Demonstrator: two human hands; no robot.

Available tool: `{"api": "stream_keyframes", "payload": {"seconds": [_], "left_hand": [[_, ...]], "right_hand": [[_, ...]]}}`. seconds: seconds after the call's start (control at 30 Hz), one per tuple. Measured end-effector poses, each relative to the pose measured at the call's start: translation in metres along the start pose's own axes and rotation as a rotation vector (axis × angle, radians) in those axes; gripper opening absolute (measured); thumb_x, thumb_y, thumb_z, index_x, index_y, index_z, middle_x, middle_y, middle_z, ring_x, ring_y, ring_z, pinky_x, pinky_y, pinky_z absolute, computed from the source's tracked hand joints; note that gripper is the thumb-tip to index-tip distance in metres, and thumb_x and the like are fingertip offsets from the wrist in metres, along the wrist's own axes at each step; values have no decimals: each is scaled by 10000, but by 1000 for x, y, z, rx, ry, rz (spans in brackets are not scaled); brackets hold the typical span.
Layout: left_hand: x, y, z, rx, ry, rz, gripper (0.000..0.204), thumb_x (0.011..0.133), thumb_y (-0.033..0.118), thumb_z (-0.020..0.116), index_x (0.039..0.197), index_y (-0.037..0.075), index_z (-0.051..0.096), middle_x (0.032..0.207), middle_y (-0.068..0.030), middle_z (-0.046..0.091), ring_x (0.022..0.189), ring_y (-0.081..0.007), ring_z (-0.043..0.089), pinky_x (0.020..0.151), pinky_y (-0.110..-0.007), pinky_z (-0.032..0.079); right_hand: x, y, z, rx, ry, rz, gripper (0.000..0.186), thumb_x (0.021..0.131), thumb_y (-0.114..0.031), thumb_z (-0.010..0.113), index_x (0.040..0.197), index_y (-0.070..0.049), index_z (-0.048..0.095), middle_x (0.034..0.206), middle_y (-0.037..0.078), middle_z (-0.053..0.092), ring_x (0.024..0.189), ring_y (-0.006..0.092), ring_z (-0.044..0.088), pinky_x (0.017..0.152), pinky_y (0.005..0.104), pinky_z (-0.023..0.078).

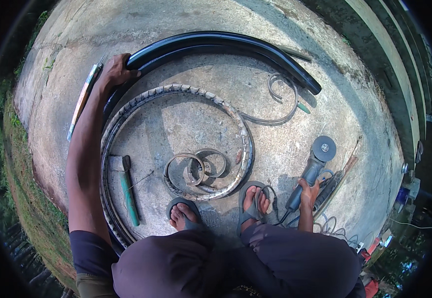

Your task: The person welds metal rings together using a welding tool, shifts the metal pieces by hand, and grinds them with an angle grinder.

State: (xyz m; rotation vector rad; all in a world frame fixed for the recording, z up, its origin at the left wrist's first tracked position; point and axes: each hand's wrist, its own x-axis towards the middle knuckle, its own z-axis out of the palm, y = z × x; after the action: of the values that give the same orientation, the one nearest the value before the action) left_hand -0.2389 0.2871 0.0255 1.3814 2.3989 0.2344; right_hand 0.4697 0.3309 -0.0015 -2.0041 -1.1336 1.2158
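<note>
My left hand is closed round a long, curved black band, which arches across the top of my view and down the left. My right hand grips the body of a grey angle grinder with a disc at its far end, lying near my right foot. Inside the band's arch is a ridged, worn coiled strip, with smaller rings in its middle. A hammer with a green handle lies left of my feet, and a long, pale striped strip lies beyond my left arm.
I crouch in sandals on weathered concrete, bordered by grass on the left and concrete steps on the right. A thin looped strip, rods, cables and red objects lie at the right.
</note>
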Motion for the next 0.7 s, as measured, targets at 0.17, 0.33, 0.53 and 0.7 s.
{"api": "stream_keyframes", "payload": {"seconds": [0.17, 0.33, 0.53, 0.7], "left_hand": [[13, 22, 10, 30, 18, 8, 519, 715, 315, 855, 1113, 14, 713, 1030, -225, 733, 973, -355, 709, 880, -447, 527], [0, 9, 3, 85, 76, -23, 530, 730, 332, 846, 1122, 4, 706, 1031, -231, 732, 978, -365, 707, 887, -448, 527], [2, 19, 5, 117, -18, -73, 530, 753, 330, 846, 1146, 7, 698, 1055, -235, 727, 997, -375, 702, 894, -446, 531], [4, 23, 11, 111, -16, -71, 520, 799, 340, 824, 1192, 32, 679, 1084, -227, 730, 1024, -371, 704, 898, -459, 529]], "right_hand": [[16, 24, -13, -257, 73, -92, 591, 741, -177, 812, 1199, 35, 505, 955, 144, 666, 863, 268, 661, 833, 381, 515], [10, 19, 3, -354, 59, -130, 609, 746, -183, 810, 1225, 30, 499, 981, 153, 665, 892, 267, 661, 857, 388, 508], [12, 38, -7, -321, 62, -150, 628, 744, -133, 808, 1257, 25, 484, 985, 147, 659, 883, 267, 659, 864, 382, 514], [7, 34, 2, -394, 128, -213, 680, 742, -133, 808, 1306, 35, 467, 1021, 155, 648, 918, 275, 653, 879, 375, 513]]}}
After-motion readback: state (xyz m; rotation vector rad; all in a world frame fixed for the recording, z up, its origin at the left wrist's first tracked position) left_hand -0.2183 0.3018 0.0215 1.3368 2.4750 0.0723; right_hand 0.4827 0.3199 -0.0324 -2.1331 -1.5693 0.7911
